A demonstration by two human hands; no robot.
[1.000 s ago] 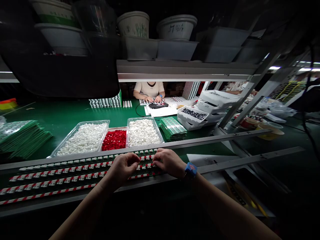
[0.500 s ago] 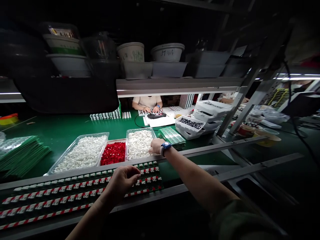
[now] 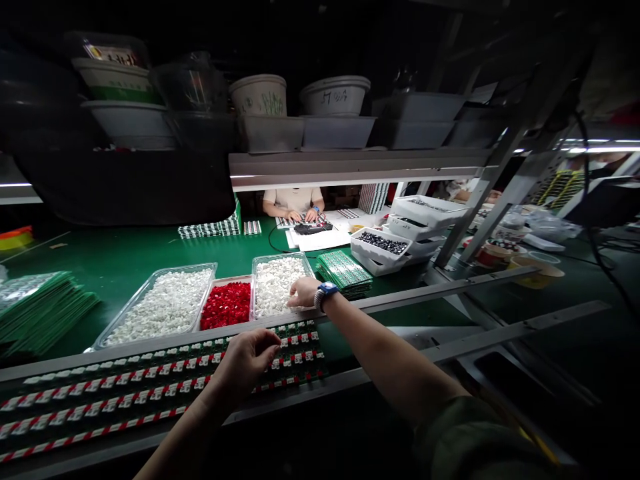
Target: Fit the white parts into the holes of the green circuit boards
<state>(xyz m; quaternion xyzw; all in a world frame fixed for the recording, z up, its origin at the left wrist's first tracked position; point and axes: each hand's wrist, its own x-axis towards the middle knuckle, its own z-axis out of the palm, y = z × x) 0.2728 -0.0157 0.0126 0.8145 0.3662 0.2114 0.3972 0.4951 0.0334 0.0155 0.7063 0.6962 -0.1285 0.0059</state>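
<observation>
My right hand reaches over the right end of a clear tray of small white plastic parts. Its fingers are bent down at the parts, and their tips are too small to show what they grip. My left hand hovers over the row of green circuit boards set with white and red parts. Thumb and index finger are pinched together there; whatever lies between them cannot be made out. A tray of red parts sits beyond the left hand, beside a larger tray of white parts.
Metal rails edge the boards. Stacks of green boards stand at right and left. White bins hold dark parts. A person works across the table, beneath a shelf of tubs.
My right hand has shifted slightly left over the white parts. The left hand keeps its pinched pose at nearly the same place. The view has moved slightly.
</observation>
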